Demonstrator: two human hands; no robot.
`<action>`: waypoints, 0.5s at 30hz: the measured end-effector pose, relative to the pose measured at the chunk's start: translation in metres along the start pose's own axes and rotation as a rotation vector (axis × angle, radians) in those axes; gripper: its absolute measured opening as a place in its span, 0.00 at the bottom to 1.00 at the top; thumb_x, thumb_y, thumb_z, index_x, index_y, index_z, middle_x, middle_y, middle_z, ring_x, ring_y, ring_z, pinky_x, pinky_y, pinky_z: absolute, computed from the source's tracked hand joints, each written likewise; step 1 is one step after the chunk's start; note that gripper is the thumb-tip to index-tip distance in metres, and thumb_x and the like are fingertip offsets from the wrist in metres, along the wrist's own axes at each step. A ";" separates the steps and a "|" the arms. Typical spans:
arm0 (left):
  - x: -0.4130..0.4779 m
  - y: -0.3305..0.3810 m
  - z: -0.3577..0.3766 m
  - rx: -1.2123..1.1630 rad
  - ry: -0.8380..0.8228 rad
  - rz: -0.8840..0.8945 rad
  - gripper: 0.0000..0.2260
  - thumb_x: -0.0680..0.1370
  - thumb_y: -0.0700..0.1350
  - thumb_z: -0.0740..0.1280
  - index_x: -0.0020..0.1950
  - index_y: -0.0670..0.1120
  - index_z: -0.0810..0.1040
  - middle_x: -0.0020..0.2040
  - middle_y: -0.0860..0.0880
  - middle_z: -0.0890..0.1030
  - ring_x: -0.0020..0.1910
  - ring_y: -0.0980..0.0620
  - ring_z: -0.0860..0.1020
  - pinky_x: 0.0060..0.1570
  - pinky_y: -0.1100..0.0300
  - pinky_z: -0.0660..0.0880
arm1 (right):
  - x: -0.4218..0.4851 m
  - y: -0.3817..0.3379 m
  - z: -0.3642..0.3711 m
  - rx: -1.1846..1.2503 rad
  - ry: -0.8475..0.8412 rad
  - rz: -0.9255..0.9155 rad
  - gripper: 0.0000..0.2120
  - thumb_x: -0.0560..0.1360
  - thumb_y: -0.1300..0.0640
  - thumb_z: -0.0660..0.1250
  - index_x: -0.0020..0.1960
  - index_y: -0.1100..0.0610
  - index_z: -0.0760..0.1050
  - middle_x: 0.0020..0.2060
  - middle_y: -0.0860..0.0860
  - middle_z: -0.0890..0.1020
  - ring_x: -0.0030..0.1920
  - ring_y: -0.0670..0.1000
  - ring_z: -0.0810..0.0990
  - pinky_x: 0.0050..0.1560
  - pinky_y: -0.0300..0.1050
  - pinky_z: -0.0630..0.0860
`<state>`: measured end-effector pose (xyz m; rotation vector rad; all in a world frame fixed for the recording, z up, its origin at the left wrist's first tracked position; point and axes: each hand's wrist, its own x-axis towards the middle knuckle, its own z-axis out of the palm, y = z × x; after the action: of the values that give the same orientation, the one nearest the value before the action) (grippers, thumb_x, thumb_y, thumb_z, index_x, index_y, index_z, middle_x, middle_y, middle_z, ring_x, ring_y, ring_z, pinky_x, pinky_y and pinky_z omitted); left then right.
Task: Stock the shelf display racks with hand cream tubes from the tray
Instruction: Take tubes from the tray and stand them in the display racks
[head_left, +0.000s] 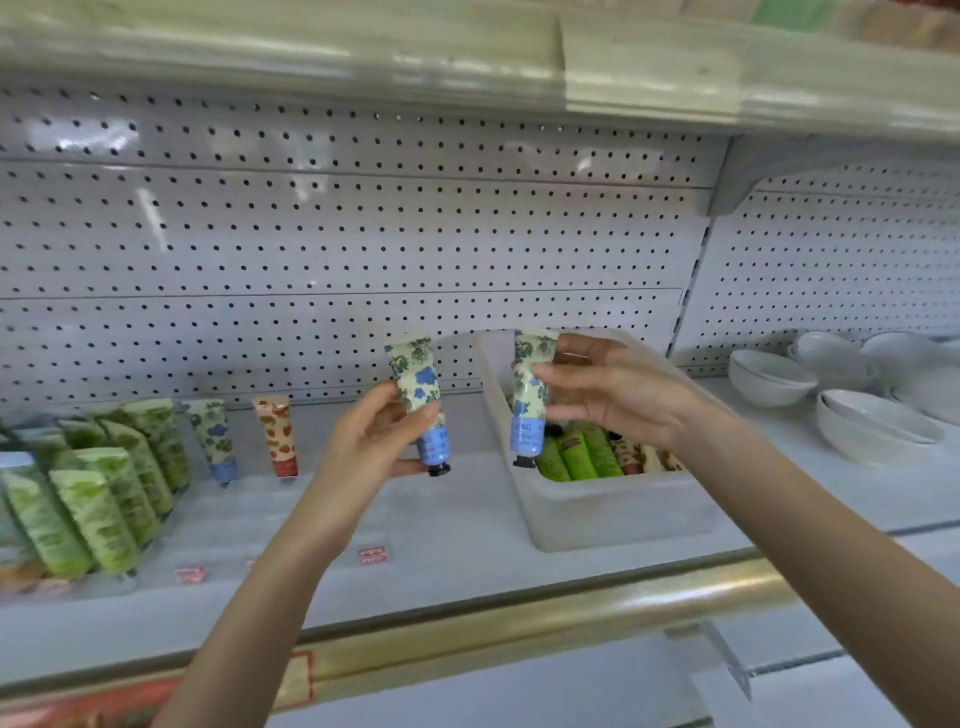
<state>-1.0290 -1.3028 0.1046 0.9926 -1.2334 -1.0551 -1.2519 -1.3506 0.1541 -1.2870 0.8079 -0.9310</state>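
- The left hand (374, 441) pinches a blue-flowered tube (418, 395), cap down, over the shelf (467, 519).
- The right hand (608, 395) holds a second blue tube (530, 400), cap down, above the near left corner of the white tray (597, 514).
- Loose tubes (576, 457), green and reddish, lie in the tray.
- At left, racked green tubes (104, 499) lean in rows; beside them stand a single blue tube (215, 439) and an orange tube (278, 436).
- White bowls (872, 426) sit at right.

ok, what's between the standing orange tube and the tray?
Head view: the shelf there holds no product. The left hand, gripping a blue tube, crosses that stretch in the picture.
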 end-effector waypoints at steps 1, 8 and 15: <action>-0.009 0.001 0.000 0.000 0.015 -0.001 0.07 0.76 0.41 0.65 0.54 0.44 0.77 0.44 0.49 0.80 0.39 0.58 0.81 0.36 0.62 0.79 | -0.005 0.002 0.004 -0.019 -0.030 -0.001 0.13 0.70 0.66 0.67 0.54 0.59 0.74 0.45 0.51 0.83 0.43 0.48 0.83 0.48 0.46 0.81; -0.072 0.001 -0.019 0.049 0.142 -0.035 0.02 0.76 0.43 0.66 0.43 0.47 0.77 0.35 0.55 0.79 0.39 0.55 0.80 0.36 0.59 0.80 | -0.022 0.023 0.038 -0.069 -0.185 0.000 0.12 0.71 0.65 0.67 0.54 0.57 0.75 0.43 0.48 0.83 0.42 0.46 0.83 0.45 0.42 0.81; -0.111 0.009 -0.061 0.110 0.279 -0.028 0.05 0.76 0.44 0.65 0.41 0.47 0.77 0.37 0.53 0.80 0.42 0.53 0.80 0.40 0.61 0.80 | -0.017 0.041 0.081 -0.076 -0.287 0.011 0.10 0.72 0.66 0.66 0.49 0.55 0.77 0.41 0.46 0.83 0.43 0.44 0.83 0.44 0.42 0.81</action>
<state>-0.9716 -1.1920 0.0832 1.2012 -1.0588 -0.8439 -1.1811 -1.2994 0.1225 -1.4419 0.6292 -0.6916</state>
